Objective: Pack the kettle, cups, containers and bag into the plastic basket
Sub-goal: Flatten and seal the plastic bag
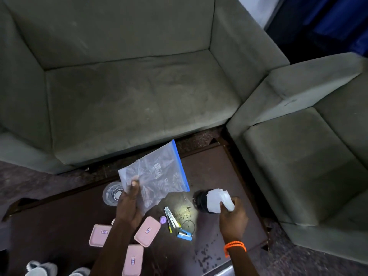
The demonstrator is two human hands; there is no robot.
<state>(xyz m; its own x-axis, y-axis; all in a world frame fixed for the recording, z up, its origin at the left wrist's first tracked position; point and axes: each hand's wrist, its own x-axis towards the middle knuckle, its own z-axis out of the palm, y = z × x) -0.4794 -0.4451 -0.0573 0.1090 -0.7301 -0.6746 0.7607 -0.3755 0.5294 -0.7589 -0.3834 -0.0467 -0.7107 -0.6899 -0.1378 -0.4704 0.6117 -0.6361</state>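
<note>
Two hands are in view: the left hand at about six o'clock, the right hand near five o'clock. There is one clear zip bag with a blue seal, one clear cup just at its eight o'clock, and one white container with a dark base toward four o'clock. Three pink lidded containers sit low at six to seven o'clock. Also countable: one purple cap, one blue stapler, one orange wristband, and two grey sofas, at twelve and three o'clock.
</note>
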